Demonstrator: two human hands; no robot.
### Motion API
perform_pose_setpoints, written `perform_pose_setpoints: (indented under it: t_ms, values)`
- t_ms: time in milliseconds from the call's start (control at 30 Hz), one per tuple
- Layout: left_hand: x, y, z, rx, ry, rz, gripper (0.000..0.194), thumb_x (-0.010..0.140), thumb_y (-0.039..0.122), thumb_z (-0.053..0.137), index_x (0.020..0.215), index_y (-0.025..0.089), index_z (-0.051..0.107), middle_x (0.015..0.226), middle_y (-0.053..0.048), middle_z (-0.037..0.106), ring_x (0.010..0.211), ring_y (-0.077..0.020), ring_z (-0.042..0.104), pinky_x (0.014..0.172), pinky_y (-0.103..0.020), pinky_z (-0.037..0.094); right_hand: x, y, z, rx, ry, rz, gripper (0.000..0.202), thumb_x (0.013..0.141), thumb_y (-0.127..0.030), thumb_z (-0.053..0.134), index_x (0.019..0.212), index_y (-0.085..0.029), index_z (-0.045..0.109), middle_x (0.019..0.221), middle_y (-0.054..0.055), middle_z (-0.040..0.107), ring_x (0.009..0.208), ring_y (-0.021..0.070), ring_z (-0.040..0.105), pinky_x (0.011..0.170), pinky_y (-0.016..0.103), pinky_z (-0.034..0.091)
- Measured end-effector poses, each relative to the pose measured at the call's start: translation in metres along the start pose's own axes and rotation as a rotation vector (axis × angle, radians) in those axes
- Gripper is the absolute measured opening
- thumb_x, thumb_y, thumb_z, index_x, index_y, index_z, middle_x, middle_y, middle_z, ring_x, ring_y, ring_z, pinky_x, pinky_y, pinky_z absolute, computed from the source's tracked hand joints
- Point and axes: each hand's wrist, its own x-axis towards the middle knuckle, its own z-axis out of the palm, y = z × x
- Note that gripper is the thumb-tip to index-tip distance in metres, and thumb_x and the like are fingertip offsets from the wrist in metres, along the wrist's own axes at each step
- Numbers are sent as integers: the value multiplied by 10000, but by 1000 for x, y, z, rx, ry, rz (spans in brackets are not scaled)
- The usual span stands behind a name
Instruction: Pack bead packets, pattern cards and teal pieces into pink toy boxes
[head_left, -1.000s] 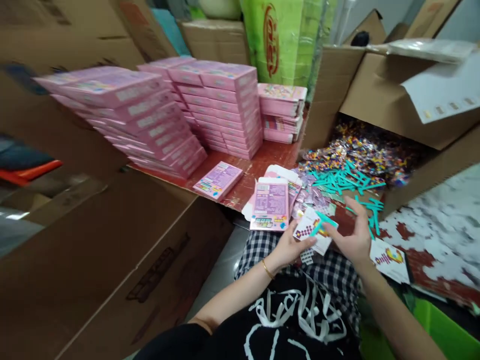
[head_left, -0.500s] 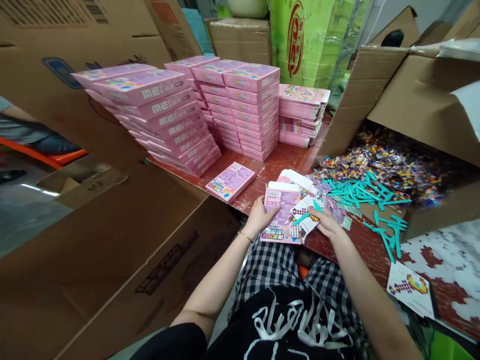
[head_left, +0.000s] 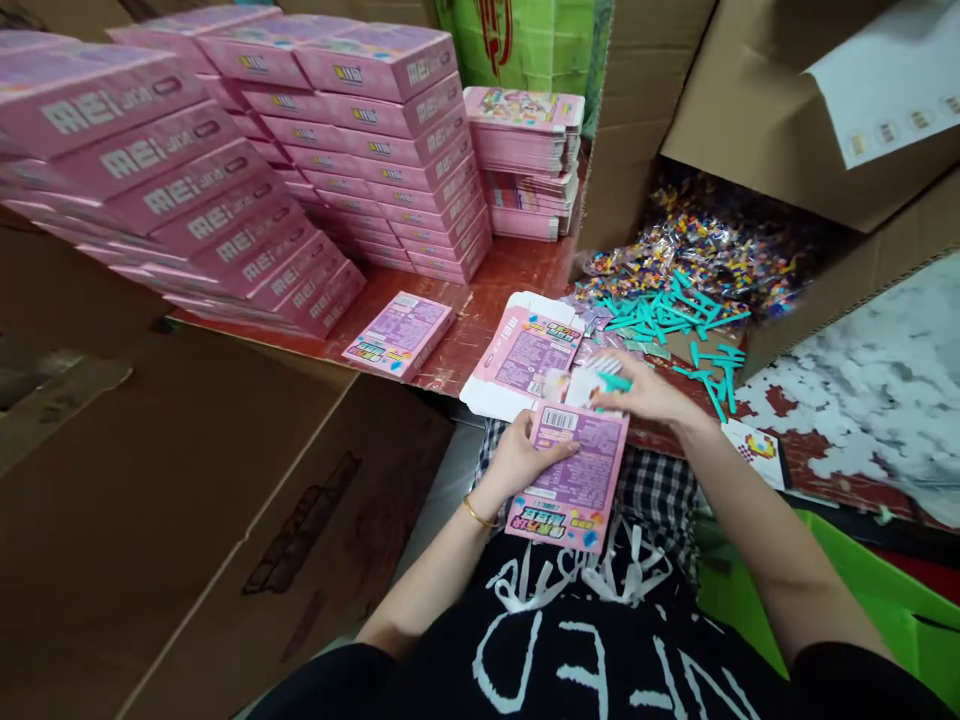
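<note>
My left hand (head_left: 525, 458) is closed round the left side of a pink and purple box (head_left: 577, 480), thumb across its printed face. At the box's top end, my right hand (head_left: 641, 388) pinches a white printed leaflet (head_left: 585, 385) together with a teal plastic tool (head_left: 616, 382); motion blurs them somewhat. Whether the leaflet's lower edge is inside the box I cannot tell. Just beyond lies a flattened pink carton (head_left: 525, 350) with white flaps. Farther right, a pile of teal plastic tools (head_left: 667, 310) rests on the red table (head_left: 450, 372).
Tall stacks of pink boxes (head_left: 375, 130) stand at the back left, and a single box (head_left: 399, 335) lies before them. Flat cartons (head_left: 525, 160) are piled behind. An open cardboard box (head_left: 630, 120) on the right spills bags of colourful pieces (head_left: 712, 240). Another leaflet (head_left: 756, 452) lies at right.
My right hand has lifted the leaflet and teal tool from the box's front face to its top end. The held box has come closer to my body, and my view has shifted.
</note>
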Motion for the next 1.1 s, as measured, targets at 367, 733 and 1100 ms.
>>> perform_pose_setpoints:
  t_ms: [367,733,1100]
  values:
    - [-23,-26,15,-110,-31,-22,575,577,457,848,956,161,532,913,-50,664,806,-189,633,745,-331,505,-60,5,55,-755,-15,-87,438,981,-414,352,699,-199,608,621,53,624,623,190,566,666,301,408]
    - [-28,-44,-8,-356,-101,187,803,769,413,722,1395,272,239,1105,-54,598,933,-197,625,831,-355,503,-98,42,81,10,425,59,439,793,-479,671,1136,-225,571,1100,92,647,961,237,646,822,385,528]
    - [-21,-29,-8,-330,216,318,461,711,444,760,992,219,472,841,-12,622,812,-174,604,827,-339,453,-80,22,108,184,497,-26,523,741,-350,757,1182,-232,502,891,59,668,929,263,688,904,471,531]
